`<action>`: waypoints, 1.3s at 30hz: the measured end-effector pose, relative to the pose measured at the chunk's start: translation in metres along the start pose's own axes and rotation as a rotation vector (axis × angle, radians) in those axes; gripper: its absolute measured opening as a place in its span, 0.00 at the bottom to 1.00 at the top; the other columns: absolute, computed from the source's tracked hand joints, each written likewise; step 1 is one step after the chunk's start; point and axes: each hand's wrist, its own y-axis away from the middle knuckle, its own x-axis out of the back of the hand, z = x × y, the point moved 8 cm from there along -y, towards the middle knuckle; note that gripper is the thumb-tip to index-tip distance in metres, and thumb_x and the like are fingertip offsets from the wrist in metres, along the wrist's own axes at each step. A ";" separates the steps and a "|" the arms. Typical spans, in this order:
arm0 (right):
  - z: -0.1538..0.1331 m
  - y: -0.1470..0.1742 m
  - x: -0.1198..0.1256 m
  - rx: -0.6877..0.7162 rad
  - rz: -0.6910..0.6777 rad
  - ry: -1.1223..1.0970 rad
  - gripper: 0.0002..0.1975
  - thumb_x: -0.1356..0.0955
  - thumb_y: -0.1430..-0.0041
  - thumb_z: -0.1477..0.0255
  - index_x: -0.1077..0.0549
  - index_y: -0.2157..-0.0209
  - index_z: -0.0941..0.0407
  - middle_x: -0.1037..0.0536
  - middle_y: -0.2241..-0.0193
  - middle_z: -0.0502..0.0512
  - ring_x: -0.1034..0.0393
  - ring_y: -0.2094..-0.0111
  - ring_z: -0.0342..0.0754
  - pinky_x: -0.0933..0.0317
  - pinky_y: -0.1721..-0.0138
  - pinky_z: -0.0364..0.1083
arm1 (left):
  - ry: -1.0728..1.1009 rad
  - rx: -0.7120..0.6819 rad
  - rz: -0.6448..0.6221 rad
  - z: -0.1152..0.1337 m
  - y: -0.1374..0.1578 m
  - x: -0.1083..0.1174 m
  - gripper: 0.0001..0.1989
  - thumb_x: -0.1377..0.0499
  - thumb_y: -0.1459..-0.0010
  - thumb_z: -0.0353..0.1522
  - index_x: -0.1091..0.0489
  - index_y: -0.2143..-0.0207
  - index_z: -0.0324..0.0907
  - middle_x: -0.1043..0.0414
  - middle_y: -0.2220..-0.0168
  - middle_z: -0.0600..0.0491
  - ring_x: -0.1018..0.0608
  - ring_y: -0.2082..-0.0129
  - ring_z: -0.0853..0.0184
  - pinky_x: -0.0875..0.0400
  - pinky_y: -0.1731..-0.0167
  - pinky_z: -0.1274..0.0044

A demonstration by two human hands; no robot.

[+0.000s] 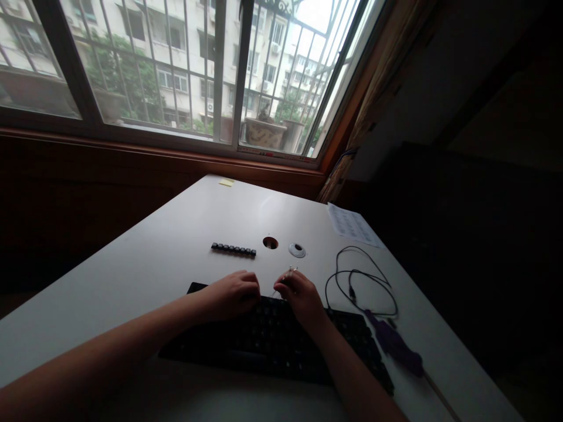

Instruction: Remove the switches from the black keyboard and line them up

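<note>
A black keyboard (pixel 264 357) lies along the front of the white table, with both forearms reaching across it. My left hand (pixel 237 293) rests at its back edge, fingers curled in; whatever they may hold is hidden. Between the thumb and fingers of my right hand (pixel 303 296) is a thin wire keycap puller (pixel 291 269), its wire ends showing above and below the grip, over the keyboard's back rows. Behind the hands, several black keycaps (pixel 233 250) stand in a neat row.
A round hole (pixel 270 242) in the tabletop has its grey ring cover (pixel 297 250) beside it. A black cable (pixel 367 275) loops at right, near a purple fuzzy duster (pixel 396 343). A printed sheet (pixel 354 225) and a yellow note (pixel 226 183) lie farther back, before a barred window.
</note>
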 end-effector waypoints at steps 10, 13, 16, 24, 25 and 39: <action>-0.005 0.006 -0.018 0.076 -0.134 0.151 0.06 0.29 0.40 0.68 0.25 0.70 0.55 0.28 0.71 0.51 0.32 0.70 0.45 0.37 0.68 0.44 | -0.022 0.003 -0.008 -0.005 0.002 -0.004 0.06 0.42 0.39 0.25 0.28 0.60 0.40 0.29 0.60 0.48 0.26 0.61 0.64 0.29 0.59 0.72; -0.006 0.007 -0.017 0.076 -0.100 0.191 0.06 0.29 0.40 0.70 0.26 0.71 0.55 0.28 0.71 0.51 0.33 0.70 0.46 0.37 0.67 0.45 | -0.032 0.010 -0.011 -0.005 0.002 -0.004 0.06 0.42 0.39 0.25 0.28 0.60 0.40 0.29 0.60 0.48 0.26 0.61 0.64 0.29 0.60 0.72; -0.003 0.007 -0.014 0.061 -0.061 0.161 0.05 0.29 0.41 0.73 0.27 0.71 0.55 0.28 0.72 0.50 0.32 0.70 0.45 0.38 0.67 0.44 | -0.034 -0.002 -0.003 -0.002 0.001 -0.003 0.06 0.43 0.39 0.24 0.29 0.60 0.40 0.29 0.60 0.48 0.26 0.61 0.63 0.29 0.60 0.72; 0.004 0.007 -0.011 0.024 -0.043 0.100 0.05 0.28 0.42 0.75 0.27 0.71 0.55 0.27 0.72 0.49 0.32 0.70 0.45 0.39 0.66 0.43 | -0.034 0.025 -0.018 0.000 0.000 0.001 0.10 0.43 0.40 0.24 0.29 0.56 0.41 0.29 0.60 0.48 0.26 0.60 0.62 0.28 0.59 0.71; 0.004 0.007 -0.011 0.022 -0.043 0.098 0.05 0.28 0.42 0.75 0.27 0.71 0.55 0.28 0.72 0.49 0.32 0.70 0.45 0.39 0.66 0.43 | -0.035 0.026 -0.019 0.001 0.001 0.001 0.10 0.43 0.40 0.25 0.29 0.56 0.41 0.29 0.60 0.48 0.26 0.60 0.62 0.28 0.59 0.71; -0.002 0.007 -0.020 0.049 -0.110 0.248 0.08 0.32 0.38 0.71 0.30 0.72 0.54 0.29 0.72 0.51 0.34 0.71 0.45 0.39 0.68 0.44 | -0.055 -0.026 -0.022 0.003 0.002 -0.001 0.11 0.45 0.38 0.24 0.30 0.55 0.42 0.29 0.56 0.48 0.27 0.59 0.62 0.29 0.58 0.71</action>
